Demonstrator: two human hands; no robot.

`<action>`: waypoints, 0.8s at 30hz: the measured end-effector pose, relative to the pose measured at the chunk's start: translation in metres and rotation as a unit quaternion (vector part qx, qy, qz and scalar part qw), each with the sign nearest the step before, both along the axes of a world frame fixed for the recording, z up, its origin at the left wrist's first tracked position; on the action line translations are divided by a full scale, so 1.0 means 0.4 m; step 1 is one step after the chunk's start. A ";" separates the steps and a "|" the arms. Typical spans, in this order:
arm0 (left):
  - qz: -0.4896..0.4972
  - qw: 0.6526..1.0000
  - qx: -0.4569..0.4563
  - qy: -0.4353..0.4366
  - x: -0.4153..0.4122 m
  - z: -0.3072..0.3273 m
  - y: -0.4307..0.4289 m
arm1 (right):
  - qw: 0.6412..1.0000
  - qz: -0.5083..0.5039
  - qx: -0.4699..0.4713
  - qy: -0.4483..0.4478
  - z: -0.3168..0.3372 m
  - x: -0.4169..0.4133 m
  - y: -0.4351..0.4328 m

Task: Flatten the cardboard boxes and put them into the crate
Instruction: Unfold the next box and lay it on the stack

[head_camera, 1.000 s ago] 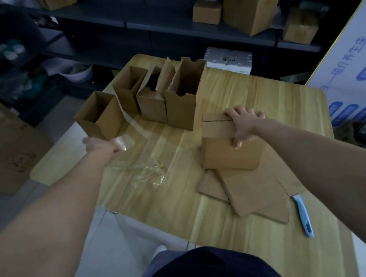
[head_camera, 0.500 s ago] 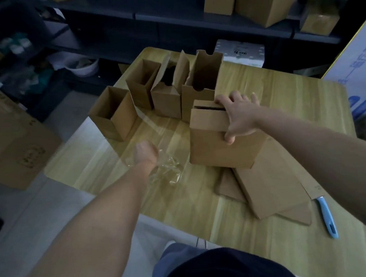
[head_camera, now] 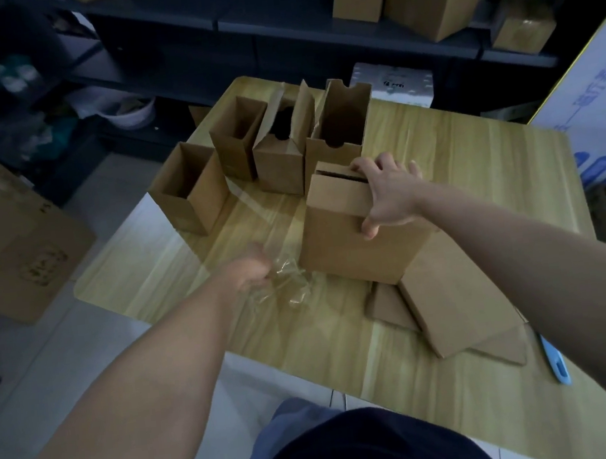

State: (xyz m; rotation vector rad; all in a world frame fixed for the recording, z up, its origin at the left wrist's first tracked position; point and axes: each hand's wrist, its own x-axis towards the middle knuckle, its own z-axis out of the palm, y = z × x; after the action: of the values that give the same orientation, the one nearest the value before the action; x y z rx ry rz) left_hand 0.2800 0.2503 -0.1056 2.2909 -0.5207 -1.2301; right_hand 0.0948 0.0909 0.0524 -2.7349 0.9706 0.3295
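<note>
L→R: open-topped brown cardboard box (head_camera: 190,188) at table's L edge, 3 more upright behind. L hand (head_camera: 251,272) closed around crumpled clear tape strip (head_camera: 286,281), just L of the closed brown cardboard box (head_camera: 359,231). R hand (head_camera: 387,194) gripping that box's top, fingers over far edge, thumb on near face. Box stands upright, partly on flattened brown cardboard pieces (head_camera: 454,295). R hand nearer; L must drop tape first. Crate not in view
</note>
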 end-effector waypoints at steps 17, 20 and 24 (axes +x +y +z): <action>0.219 0.954 -0.203 0.037 -0.017 0.202 -0.042 | 0.976 -0.125 0.159 -0.081 0.015 -0.085 -0.042; 0.100 0.961 -0.131 0.222 -0.052 0.247 -0.078 | 0.966 -0.143 0.186 -0.111 0.022 -0.098 -0.050; 0.099 0.946 -0.124 0.284 -0.101 0.263 -0.124 | 0.948 -0.173 0.232 -0.133 0.026 -0.141 -0.068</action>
State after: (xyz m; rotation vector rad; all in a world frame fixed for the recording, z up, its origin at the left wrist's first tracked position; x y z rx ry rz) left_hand 0.2395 0.2008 -0.0003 1.6290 -0.2096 -1.5355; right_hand 0.0383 0.0636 0.0629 -2.0749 1.1056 0.1014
